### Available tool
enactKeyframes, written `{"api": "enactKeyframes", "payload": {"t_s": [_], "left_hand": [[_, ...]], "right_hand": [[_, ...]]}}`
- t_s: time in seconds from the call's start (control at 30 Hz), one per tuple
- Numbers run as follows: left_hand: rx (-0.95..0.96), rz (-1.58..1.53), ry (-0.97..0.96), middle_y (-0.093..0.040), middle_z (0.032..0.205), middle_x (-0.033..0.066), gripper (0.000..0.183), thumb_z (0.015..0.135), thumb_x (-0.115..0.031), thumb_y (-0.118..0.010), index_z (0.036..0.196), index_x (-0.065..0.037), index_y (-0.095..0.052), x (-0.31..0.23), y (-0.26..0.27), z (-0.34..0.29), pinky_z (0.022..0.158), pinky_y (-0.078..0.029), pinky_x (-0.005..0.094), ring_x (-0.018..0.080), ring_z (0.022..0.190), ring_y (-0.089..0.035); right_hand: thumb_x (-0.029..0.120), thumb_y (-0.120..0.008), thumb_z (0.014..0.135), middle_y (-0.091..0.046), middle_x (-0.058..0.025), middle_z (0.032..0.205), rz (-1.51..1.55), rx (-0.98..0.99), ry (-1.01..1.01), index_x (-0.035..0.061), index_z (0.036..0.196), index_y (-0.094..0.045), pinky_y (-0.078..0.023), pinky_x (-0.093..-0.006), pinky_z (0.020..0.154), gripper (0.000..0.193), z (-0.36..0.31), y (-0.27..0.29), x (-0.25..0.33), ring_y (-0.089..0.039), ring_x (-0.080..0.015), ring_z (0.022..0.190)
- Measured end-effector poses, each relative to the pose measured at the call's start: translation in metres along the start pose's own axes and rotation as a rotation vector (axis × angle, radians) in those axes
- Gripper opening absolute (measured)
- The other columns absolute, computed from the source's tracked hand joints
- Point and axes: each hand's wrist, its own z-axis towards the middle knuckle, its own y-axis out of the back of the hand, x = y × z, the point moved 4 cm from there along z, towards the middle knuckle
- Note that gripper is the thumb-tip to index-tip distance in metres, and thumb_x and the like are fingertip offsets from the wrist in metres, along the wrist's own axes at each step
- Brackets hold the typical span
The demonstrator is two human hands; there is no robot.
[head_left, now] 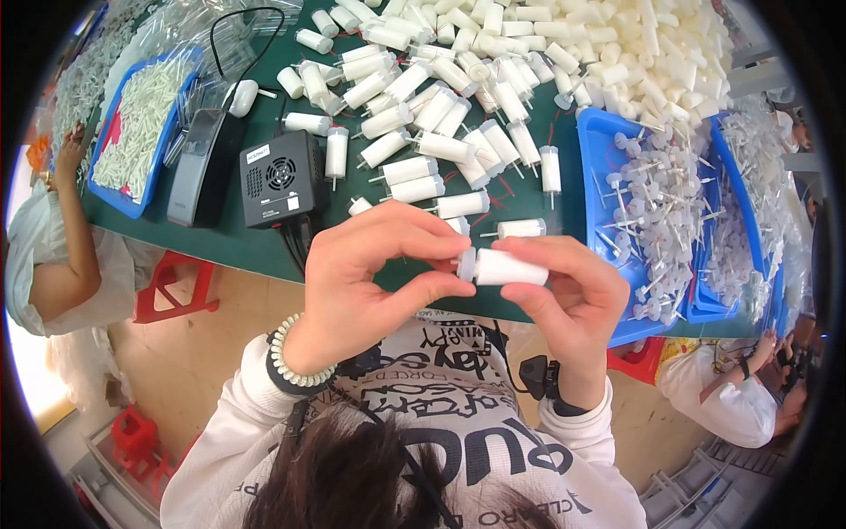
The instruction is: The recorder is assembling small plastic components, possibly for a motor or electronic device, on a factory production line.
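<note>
Between thumb and fingertips, my left hand (370, 273) pinches a translucent grey round cap (466, 264). My right hand (577, 295) grips a smooth white cylinder (509, 268) by its far end. Cap and cylinder lie in one line, the cap at the cylinder's left end; whether it is fully seated I cannot tell. Just beyond my hands lie several capped white cylinders (445, 147) with thin stems and some red threads among them. Part of one is hidden behind my left fingertips.
Plain white cylinders (652, 53) heap at the back right of the green table (557, 207). A blue tray (599, 167) of stemmed caps (656, 212) stands right. At left are a black fan box (280, 181), a grey-black device (201, 167) and another blue tray (132, 207). People sit at both sides.
</note>
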Motion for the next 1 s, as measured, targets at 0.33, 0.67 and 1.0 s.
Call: {"api": "enactKeyframes", "payload": {"t_s": [0.33, 0.67, 1.0], "left_hand": [[-0.167, -0.503, 0.154, -0.055, 0.105, 0.0148, 0.030, 0.073, 0.013, -0.063, 0.100, 0.005, -0.054, 0.006, 0.015, -0.003, 0.087, -0.049, 0.0336, 0.0216, 0.100, -0.057], [-0.270, -0.653, 0.145, -0.058, 0.105, 0.0198, 0.024, 0.080, 0.003, -0.052, 0.104, 0.003, -0.047, 0.010, 0.043, -0.015, 0.086, -0.048, 0.0360, 0.0267, 0.100, -0.058], [-0.372, -0.774, 0.323, -0.058, 0.096, 0.0130, 0.031, 0.090, -0.007, -0.047, 0.119, 0.005, -0.047, 0.013, 0.048, -0.015, 0.073, -0.052, 0.0368, 0.0226, 0.085, -0.061]], "right_hand": [[0.014, -0.077, 0.068, -0.067, -0.0105, 0.089, -0.369, 0.259, -0.042, 0.0042, 0.112, -0.060, -0.050, -0.0272, 0.070, 0.049, 0.045, -0.013, 0.036, -0.065, -0.0188, 0.078], [0.015, -0.065, 0.071, -0.062, -0.0072, 0.074, -1.163, 0.386, 0.023, 0.0072, 0.096, -0.065, -0.047, -0.0317, 0.065, 0.027, 0.228, 0.061, -0.047, -0.059, -0.0193, 0.070], [0.019, -0.061, 0.069, -0.063, -0.0104, 0.083, -1.708, 0.345, -0.027, 0.0071, 0.085, -0.062, -0.048, -0.0376, 0.071, 0.020, 0.247, 0.047, -0.077, -0.060, -0.0279, 0.083]]}}
